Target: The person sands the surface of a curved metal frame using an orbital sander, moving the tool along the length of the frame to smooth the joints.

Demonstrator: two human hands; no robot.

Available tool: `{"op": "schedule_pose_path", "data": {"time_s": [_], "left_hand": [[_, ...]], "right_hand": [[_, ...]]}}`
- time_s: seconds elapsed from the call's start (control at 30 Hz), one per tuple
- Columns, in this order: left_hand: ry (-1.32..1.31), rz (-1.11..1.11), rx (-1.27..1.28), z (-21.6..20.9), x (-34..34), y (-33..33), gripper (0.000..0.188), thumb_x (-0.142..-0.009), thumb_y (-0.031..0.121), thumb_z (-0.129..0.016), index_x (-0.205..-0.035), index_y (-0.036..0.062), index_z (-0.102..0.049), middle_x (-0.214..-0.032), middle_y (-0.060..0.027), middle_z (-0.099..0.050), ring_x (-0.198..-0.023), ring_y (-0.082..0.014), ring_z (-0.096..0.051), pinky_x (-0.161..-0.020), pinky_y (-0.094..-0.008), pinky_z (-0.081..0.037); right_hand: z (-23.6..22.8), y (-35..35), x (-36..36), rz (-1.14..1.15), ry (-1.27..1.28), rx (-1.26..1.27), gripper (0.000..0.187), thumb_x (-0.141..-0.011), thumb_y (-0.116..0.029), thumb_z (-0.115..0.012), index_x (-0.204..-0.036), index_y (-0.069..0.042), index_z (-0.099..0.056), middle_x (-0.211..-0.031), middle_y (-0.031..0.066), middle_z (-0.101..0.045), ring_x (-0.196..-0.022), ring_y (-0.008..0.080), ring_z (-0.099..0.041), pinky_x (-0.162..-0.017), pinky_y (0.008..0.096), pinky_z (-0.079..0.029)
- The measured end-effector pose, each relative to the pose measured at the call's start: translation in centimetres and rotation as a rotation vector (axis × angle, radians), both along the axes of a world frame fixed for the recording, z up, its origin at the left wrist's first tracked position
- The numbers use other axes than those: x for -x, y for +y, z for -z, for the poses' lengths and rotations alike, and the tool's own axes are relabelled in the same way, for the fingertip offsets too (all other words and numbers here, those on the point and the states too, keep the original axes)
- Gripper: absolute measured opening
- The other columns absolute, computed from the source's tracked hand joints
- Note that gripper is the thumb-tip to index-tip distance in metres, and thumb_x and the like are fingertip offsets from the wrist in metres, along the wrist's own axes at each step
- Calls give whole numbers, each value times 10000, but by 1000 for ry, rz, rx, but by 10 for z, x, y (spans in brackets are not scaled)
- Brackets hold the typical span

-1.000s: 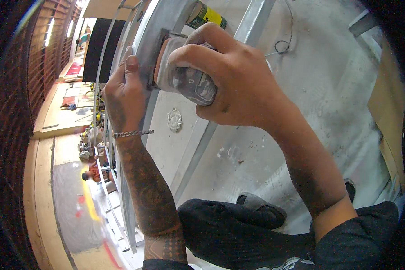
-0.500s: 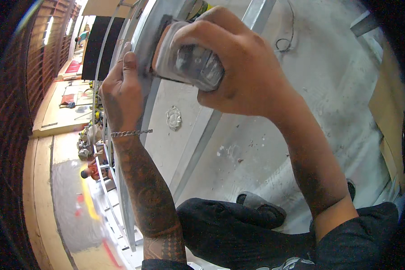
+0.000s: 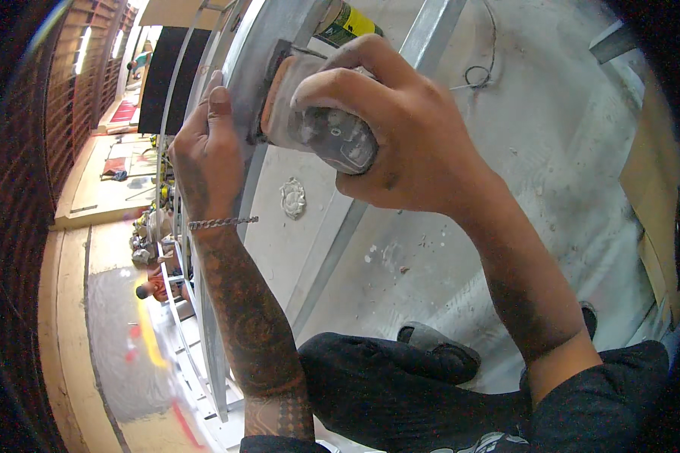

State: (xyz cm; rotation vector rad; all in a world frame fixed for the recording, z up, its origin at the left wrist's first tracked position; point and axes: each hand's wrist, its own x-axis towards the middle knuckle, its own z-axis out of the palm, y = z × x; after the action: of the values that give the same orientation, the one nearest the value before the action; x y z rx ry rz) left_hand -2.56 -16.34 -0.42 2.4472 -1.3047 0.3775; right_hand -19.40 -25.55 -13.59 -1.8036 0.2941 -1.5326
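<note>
My right hand (image 3: 415,132) is wrapped around a dusty power sander (image 3: 344,143) with an orange strip near its base. The sander's flat pad is tilted on its side and rests against the face of a grey panel (image 3: 251,64). My left hand (image 3: 210,155) grips the panel's left edge, its thumb pointing up along the surface. The left fingers are partly hidden behind that edge. A chain bracelet circles my left wrist.
A black and yellow-green can (image 3: 349,24) stands behind the sander. A metal bar (image 3: 329,245) runs diagonally over the dusty floor. A white rosette-shaped ornament (image 3: 292,198) lies nearby. A cable (image 3: 477,74) curls farther back. Another person (image 3: 155,287) is at the left, with cardboard (image 3: 650,204) at right.
My right hand and the sander have shifted a little down along the panel, showing more of the can behind. The left hand has barely moved.
</note>
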Motion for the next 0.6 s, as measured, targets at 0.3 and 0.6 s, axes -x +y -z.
{"op": "schedule_pose_path", "data": {"time_s": [0.3,0.6], "left_hand": [[-29,-6,-7,0,3,-3,557,-1061,506,-518,-1391,78,-651,-1283,-227,-707,-1240,-314,-667,-1041,-384,-493],[-16,32,18,2,0,-5,524,-1063,459,-526,-1376,60,-658,-1284,-225,-708,-1240,-318,-669,-1041,-383,-494]], "right_hand": [[-5,-10,2,46,-51,41,653,-539,-54,-817,-1146,-232,-654,-1130,84,-618,-994,376,-691,-790,461,-589],[-5,-3,-1,40,21,35,608,-585,-113,-838,-1147,-261,-659,-1108,74,-637,-970,352,-705,-766,476,-603]]}}
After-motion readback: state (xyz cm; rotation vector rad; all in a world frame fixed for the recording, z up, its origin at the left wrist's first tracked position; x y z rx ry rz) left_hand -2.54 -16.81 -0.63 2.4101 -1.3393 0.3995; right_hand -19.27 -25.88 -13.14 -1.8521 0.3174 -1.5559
